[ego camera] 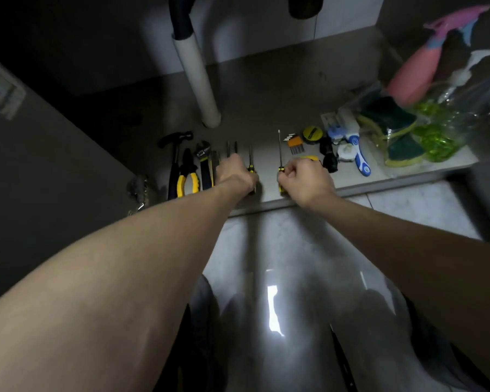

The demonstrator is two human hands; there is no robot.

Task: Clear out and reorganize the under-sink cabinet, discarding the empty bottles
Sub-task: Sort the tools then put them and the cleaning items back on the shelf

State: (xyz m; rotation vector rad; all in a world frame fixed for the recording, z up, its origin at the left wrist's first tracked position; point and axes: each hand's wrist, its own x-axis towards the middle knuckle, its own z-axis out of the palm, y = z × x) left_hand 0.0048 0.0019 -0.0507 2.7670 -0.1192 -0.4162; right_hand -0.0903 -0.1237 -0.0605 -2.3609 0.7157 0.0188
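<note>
Both hands lining up screwdrivers at the cabinet floor's front edge

The right hand (303, 176) curls round a screwdriver (279, 154); the left hand (235, 172) rests over another's handle, grip unclear. Hammer (173, 162) and pliers (187, 176) lie left of them. Near the front-right corner the spray bottles (425, 66) lean crowded; I judge a nudge could topple them.

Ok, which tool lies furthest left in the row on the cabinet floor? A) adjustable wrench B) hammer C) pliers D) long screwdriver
B: the hammer lies at the left end of the row, with the yellow-handled pliers just to its right and the adjustable wrench next.
</note>
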